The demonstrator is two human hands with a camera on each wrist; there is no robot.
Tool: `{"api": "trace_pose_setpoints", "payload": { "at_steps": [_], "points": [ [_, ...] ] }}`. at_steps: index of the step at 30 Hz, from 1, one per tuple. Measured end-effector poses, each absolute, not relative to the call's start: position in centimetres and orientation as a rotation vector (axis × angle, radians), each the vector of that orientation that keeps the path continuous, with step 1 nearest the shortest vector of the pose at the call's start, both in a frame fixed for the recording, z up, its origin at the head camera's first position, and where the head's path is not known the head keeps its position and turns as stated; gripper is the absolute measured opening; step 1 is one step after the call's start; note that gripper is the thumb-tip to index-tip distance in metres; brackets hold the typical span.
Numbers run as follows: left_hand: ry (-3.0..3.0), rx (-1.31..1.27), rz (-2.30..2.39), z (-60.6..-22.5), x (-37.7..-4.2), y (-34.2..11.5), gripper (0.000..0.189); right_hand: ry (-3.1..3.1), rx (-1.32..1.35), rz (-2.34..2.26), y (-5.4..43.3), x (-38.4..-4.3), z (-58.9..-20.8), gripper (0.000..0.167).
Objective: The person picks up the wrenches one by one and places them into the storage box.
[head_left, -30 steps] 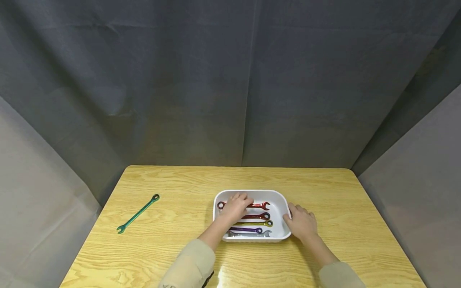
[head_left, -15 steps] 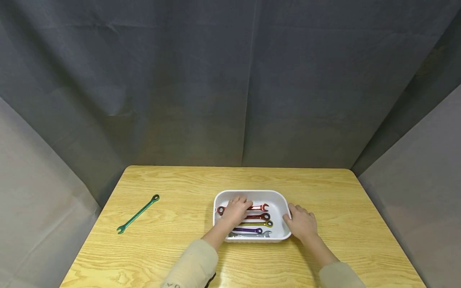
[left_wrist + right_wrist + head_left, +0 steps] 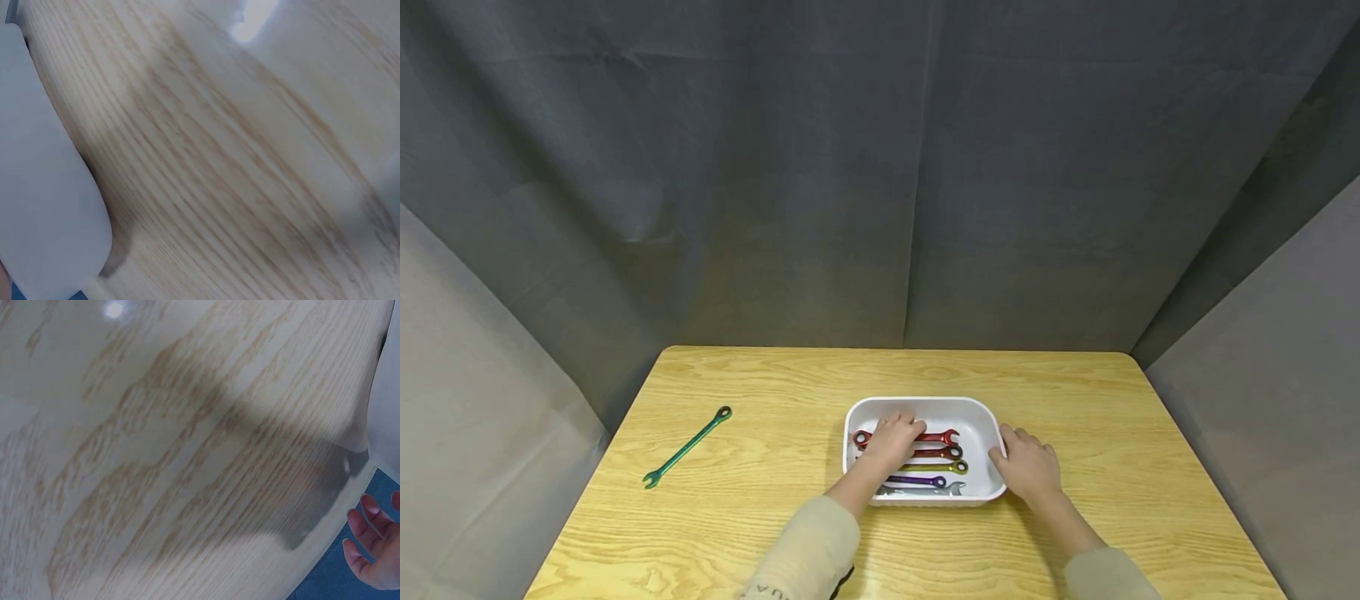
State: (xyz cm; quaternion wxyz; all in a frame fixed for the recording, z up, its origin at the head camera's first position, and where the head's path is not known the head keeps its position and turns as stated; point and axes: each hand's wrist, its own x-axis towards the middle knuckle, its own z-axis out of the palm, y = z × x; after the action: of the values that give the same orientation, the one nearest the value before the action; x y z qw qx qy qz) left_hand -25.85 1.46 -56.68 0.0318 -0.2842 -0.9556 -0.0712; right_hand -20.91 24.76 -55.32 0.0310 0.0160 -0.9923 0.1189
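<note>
Inside a white plastic bin (image 3: 940,408) my left hand (image 3: 893,440) holds a bright red combination wrench (image 3: 942,437), its fingers curled over the middle of the shaft. Both wrench ends show on either side of the hand. Below it lie a dark red wrench (image 3: 937,452), a gold wrench (image 3: 938,467), a purple wrench (image 3: 920,480) and a silver wrench (image 3: 928,490), all partly covered by the hand or wrist. My right hand (image 3: 1032,462) grips the bin's right rim, thumb inside and fingers outside. In the right wrist view its fingers (image 3: 365,534) appear at the lower right.
A green combination wrench (image 3: 688,447) lies slanted on the wooden table (image 3: 760,525), left of the bin. Grey curtains (image 3: 820,208) rise behind the table's far edge, with pale cloth (image 3: 467,375) at the sides. The left wrist view shows mostly tabletop and a smooth white surface.
The bright red wrench has shifted toward the front of the bin, closer to the dark red one, with my left hand on it. The right hand stays on the rim.
</note>
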Motion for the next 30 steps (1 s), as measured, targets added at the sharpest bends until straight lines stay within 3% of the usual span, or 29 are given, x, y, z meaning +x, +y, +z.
{"api": "trace_pose_setpoints", "payload": {
  "at_steps": [30],
  "points": [
    [-3.042, -0.796, -0.303, -57.29, -26.54, 1.72, 0.029, -3.064, 0.033, 0.366, 24.77, -20.89, -55.40, 0.038]
  ]
}}
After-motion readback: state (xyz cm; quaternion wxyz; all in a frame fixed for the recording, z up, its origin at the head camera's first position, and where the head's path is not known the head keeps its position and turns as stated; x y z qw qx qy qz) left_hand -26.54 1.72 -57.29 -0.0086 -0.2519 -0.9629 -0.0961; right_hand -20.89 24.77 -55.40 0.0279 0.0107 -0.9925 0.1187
